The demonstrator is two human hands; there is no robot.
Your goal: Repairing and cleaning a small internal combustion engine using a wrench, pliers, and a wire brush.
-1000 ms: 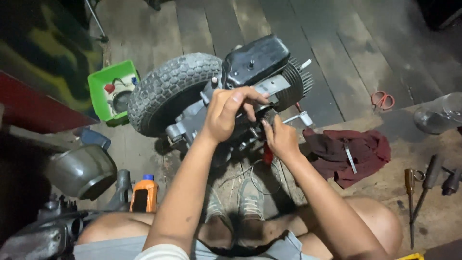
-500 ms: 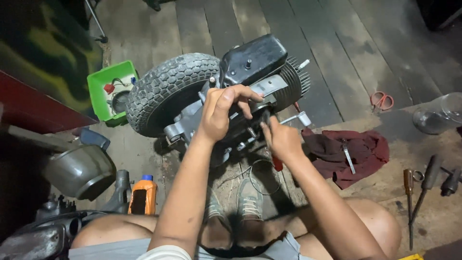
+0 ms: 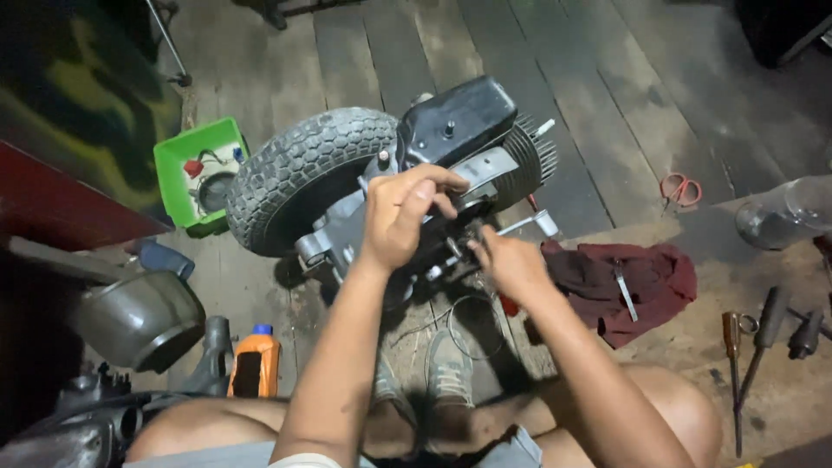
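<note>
A small engine assembly lies on the wooden floor in front of me: a knobby grey tyre (image 3: 299,173), a black cover (image 3: 455,117) and a finned cylinder (image 3: 533,156). My left hand (image 3: 399,212) rests on top of the grey metal housing (image 3: 334,238), with its fingers curled around a part near the middle. My right hand (image 3: 511,260) presses against the lower side of the assembly, fingertips at a small metal piece among thin wires. What the fingers pinch is hidden. My feet in grey shoes (image 3: 446,368) sit just below.
A green tray (image 3: 173,160) with small parts stands at the left. A metal pot (image 3: 139,321) and an orange bottle (image 3: 256,364) are near my left knee. A dark red rag (image 3: 641,282), red scissors (image 3: 680,189), a clear bottle (image 3: 789,212) and screwdrivers (image 3: 750,355) lie at the right.
Both hands stay on the assembly with small finger shifts. My right hand has slid slightly lower along its side. The view has drifted a little.
</note>
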